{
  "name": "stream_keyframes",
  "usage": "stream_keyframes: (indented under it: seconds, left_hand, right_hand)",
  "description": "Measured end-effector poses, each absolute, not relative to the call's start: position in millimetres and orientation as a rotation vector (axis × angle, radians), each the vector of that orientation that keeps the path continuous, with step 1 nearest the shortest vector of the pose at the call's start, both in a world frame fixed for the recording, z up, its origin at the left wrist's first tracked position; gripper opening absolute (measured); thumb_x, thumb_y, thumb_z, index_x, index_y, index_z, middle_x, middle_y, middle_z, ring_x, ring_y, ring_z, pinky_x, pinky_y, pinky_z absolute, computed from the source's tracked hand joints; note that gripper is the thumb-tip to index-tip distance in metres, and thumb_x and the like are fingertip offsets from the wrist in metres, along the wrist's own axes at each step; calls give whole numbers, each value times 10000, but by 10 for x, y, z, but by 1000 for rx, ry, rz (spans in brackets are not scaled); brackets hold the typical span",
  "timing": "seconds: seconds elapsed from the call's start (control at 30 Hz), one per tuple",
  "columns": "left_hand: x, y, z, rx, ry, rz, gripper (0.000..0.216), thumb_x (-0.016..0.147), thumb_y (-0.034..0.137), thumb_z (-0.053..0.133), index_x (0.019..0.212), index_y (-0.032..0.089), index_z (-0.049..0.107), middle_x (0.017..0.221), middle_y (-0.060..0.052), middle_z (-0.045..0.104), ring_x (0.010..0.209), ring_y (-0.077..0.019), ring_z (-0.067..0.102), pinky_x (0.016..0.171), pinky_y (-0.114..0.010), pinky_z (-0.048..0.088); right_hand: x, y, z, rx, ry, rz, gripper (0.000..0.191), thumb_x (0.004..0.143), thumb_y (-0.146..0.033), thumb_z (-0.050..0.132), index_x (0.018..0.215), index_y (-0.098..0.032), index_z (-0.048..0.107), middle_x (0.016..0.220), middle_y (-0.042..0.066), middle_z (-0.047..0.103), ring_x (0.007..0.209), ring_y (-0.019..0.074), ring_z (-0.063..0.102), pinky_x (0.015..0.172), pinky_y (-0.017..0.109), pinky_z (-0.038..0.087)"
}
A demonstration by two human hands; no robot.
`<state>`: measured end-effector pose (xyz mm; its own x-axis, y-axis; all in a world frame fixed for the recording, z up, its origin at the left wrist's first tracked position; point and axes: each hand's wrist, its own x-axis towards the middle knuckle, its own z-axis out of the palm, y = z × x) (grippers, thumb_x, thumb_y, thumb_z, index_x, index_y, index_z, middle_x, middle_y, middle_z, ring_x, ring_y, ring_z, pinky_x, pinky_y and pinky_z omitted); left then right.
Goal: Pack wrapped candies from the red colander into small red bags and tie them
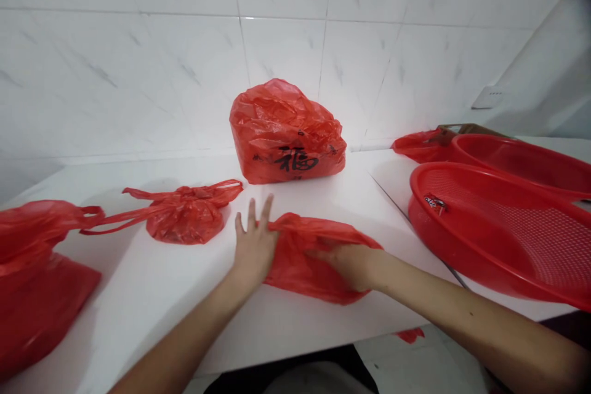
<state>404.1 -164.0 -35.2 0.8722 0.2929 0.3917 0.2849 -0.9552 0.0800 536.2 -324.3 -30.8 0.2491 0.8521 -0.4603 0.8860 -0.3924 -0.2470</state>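
In front of me a red plastic bag lies on its side, its mouth facing right. My left hand rests against the bag's left end, three fingers spread upward and its thumb side hidden by the plastic. Through the mouth reaches my right hand, inside the bag up to the wrist. One finger of it stretches left, the others are partly hidden, and I see nothing held there. Left of my hands sits a small tied red bag. Behind stands a larger full red bag with black characters.
Another red bag with loop handles fills the left edge. At right stands a red mesh basket holding a small printed packet. Behind it are a second red basket and a crumpled red bag. A white table meets the tiled wall.
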Motion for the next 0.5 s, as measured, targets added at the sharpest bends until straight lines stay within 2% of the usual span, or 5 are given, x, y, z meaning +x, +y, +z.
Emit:
stream_keyframes:
  seconds: [0.13,0.23,0.3,0.37,0.5]
  left_hand:
    - [4058,-1210,-399,3051,562,338,436,852,-10,334,917,122,745,1539,-154,323,1317,-454,392,905,-587,472]
    - [3867,-1138,-312,2951,367,72,614,723,-68,379,1107,270,718,1543,-86,335,1255,-373,493,861,-492,535]
    - [3732,-1143,-259,2780,158,28,730,679,-72,375,1194,360,661,1569,-12,285,1253,-294,511,917,-427,525]
    - [3632,-1154,-228,2605,11,24,746,715,-42,372,1270,408,589,1577,38,258,1286,-238,488,999,-389,480]
    - [3575,-1164,-259,2388,-2,13,535,914,201,404,1401,421,429,1521,29,380,1372,-235,389,1125,-433,332]
  right_hand:
    - [5339,-3517,-211,2312,1698,-832,1048,606,-84,727,1499,-376,263,1589,117,112,1203,370,544,929,423,503]
    - [5551,-3650,-127,2333,1702,-920,923,693,-36,581,1502,-349,268,1554,89,266,1225,315,541,959,404,493]
    - [5739,-3679,-100,2348,1681,-1006,895,704,2,483,1507,-328,263,1497,59,391,1280,280,494,999,392,462]
    - [5858,-3695,-60,2348,1688,-1099,884,696,-12,492,1502,-311,284,1480,36,420,1321,275,443,1041,396,425]
    - [5779,-3851,293,2440,1970,-1220,710,747,-212,661,1424,-273,456,1419,36,499,1287,270,475,1058,375,410]
